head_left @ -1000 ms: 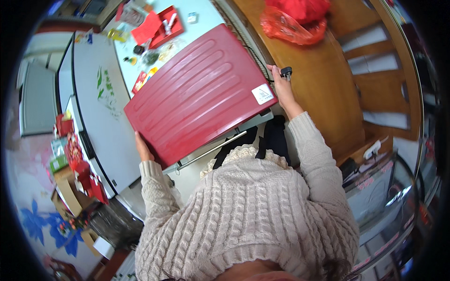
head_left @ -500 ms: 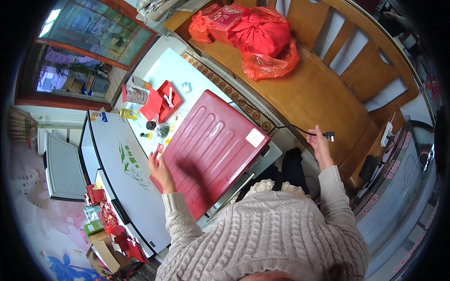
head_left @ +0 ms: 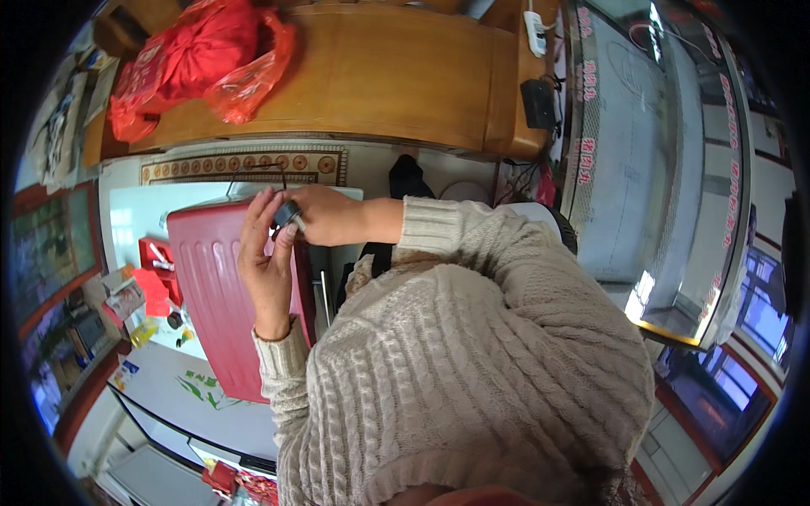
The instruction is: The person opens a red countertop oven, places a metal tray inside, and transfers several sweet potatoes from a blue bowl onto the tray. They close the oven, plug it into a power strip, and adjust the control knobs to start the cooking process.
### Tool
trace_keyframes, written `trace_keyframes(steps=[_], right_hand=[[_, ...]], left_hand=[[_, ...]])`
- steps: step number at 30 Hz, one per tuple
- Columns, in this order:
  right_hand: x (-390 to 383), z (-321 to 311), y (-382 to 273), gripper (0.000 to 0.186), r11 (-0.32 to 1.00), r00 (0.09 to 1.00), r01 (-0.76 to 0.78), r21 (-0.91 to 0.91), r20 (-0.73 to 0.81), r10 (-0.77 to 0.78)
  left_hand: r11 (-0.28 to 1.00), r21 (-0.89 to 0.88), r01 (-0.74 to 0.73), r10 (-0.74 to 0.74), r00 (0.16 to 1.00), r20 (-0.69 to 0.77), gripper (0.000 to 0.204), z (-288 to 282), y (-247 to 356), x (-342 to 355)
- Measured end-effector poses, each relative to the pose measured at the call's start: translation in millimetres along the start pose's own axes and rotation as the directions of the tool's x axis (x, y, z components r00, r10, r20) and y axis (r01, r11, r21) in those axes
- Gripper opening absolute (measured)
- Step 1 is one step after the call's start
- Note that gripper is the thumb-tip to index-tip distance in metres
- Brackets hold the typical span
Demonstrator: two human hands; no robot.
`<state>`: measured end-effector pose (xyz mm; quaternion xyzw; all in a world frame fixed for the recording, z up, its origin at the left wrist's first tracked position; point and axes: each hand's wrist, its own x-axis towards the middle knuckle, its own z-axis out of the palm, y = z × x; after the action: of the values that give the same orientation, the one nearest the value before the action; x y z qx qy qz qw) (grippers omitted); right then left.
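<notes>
My hands meet above the far edge of a maroon ribbed case (head_left: pixel 224 287), which looks like a suitcase lying flat. Between them is a black electric plug (head_left: pixel 287 212) with metal prongs. My right hand (head_left: pixel 325 212) is closed round the plug from the right, its fingers partly hidden. From the left, the thumb and fingers of my left hand (head_left: pixel 266 253) close about the same plug. A thin black cord (head_left: pixel 253 166) loops beyond the hands near the case's far edge.
Beyond is a wooden bench (head_left: pixel 388 76) with red plastic bags (head_left: pixel 207 59). A white power strip (head_left: pixel 535 34) and black adapter (head_left: pixel 538 103) sit at its right end. A glass-topped cabinet (head_left: pixel 633 152) stands right. A red open box (head_left: pixel 159 257) lies left of the case.
My right hand has brought the plug leftward from over the bench side to my left hand. My left hand, open before, has closed on the plug. The view has turned right.
</notes>
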<state>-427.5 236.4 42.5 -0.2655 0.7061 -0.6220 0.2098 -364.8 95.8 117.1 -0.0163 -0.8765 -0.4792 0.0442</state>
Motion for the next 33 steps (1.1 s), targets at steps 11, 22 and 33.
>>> trace_keyframes(steps=[11, 22, 33], right_hand=[[-23.5, -52.9, 9.8, 0.027, 0.986, 0.989, -0.1, -0.134, 0.098, 0.114], [-174.5, -264.3, 217.5, 0.025, 0.679, 0.718, -0.665, -0.313, -0.517, 0.465], [-201.8, -526.7, 280.9, 0.029, 0.543, 0.29, -0.82, -0.18, -0.949, 0.124]], left_hand=[[0.993, 0.097, -0.074, 0.057, 0.985, 0.161, 0.037, 39.4, 9.6, 31.7], [0.94, -0.035, 0.34, -0.327, 0.924, 0.197, 0.028, 99.3, -32.4, 96.0], [0.935, 0.274, 0.225, -0.32, 0.868, 0.381, 0.026, 165.9, -25.7, 197.1]])
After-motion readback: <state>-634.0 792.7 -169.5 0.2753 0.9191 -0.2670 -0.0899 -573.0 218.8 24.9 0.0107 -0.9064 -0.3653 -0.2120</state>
